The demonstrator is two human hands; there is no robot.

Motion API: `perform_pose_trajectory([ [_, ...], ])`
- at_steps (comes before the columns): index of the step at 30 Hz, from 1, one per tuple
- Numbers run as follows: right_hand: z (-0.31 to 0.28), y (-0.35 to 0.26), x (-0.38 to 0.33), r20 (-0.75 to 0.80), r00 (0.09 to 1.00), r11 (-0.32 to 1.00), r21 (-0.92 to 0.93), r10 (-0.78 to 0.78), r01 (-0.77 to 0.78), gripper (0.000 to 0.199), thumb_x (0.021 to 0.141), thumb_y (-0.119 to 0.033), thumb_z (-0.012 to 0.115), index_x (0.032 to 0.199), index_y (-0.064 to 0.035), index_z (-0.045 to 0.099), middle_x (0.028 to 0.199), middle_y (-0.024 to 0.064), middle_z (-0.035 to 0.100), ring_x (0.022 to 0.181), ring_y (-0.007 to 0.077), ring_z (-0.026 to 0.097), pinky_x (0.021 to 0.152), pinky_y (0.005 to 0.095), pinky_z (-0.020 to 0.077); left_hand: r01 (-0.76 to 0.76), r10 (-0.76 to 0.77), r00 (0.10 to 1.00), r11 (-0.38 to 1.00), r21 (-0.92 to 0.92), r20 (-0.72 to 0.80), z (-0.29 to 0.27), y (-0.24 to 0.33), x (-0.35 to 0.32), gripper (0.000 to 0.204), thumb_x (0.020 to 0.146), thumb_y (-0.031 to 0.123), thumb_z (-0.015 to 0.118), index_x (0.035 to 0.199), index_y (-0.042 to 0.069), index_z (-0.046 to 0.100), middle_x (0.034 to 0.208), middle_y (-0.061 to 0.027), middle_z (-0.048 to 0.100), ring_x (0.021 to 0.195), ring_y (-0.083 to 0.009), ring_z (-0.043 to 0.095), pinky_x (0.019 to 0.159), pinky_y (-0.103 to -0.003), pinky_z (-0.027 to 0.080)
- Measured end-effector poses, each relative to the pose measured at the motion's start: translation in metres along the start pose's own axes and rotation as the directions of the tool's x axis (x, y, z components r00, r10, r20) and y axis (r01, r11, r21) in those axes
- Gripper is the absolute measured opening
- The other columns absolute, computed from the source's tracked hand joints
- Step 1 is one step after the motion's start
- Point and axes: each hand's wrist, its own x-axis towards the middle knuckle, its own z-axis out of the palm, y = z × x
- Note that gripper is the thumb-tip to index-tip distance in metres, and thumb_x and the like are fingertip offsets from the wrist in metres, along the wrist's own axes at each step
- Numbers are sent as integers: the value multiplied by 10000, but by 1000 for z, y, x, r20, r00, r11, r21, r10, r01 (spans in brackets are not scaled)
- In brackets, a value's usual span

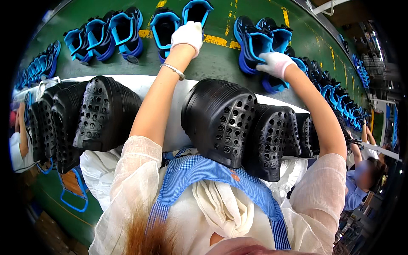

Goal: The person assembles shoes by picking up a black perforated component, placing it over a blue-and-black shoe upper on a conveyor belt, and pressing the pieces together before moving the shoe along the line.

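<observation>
Both of my hands wear white gloves and reach over a green work surface with black and blue sports shoes on it. At the top middle, my left hand [187,38] is closed on the heel of a shoe [197,12]. A second shoe [165,32] stands just left of that hand. Further right, my right hand [275,63] pinches the heel rim of another shoe [253,46]; its fingertips are partly hidden by the bright blue lining. More shoes [276,36] crowd beside and beneath this hand.
Stacked black moulded shells with round holes [223,123] stand along the near edge, with more shells [106,114] to the left. Three shoes [100,38] sit upper left; a long row [340,100] runs right. A blue-framed stool [73,189] is lower left. Co-workers [359,182] are at both sides.
</observation>
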Motion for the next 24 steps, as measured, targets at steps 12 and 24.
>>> perform_pose_trajectory([
  [12, -57, -52, -138, -512, 831, 939, 123, -218, 322, 315, 823, -293, 628, 1017, -46, 613, 889, 147, 633, 821, 319, 621, 722, 384, 501, -100, 115, 993, 936, -338, 25, -60, 28, -4, 445, 807, 479, 543, 874, 81, 729, 800, -121, 698, 805, -288, 668, 799, -355, 520],
  [24, -42, -143, -210, -454, 794, 871, 74, -404, 486, 570, 605, -370, 785, 1039, -43, 614, 963, 94, 626, 850, 285, 599, 743, 363, 493, 24, 220, 941, 713, -701, 256, 2, 26, -56, 499, 879, 424, 606, 1215, 55, 608, 938, -59, 658, 814, -132, 624, 732, -256, 527],
])
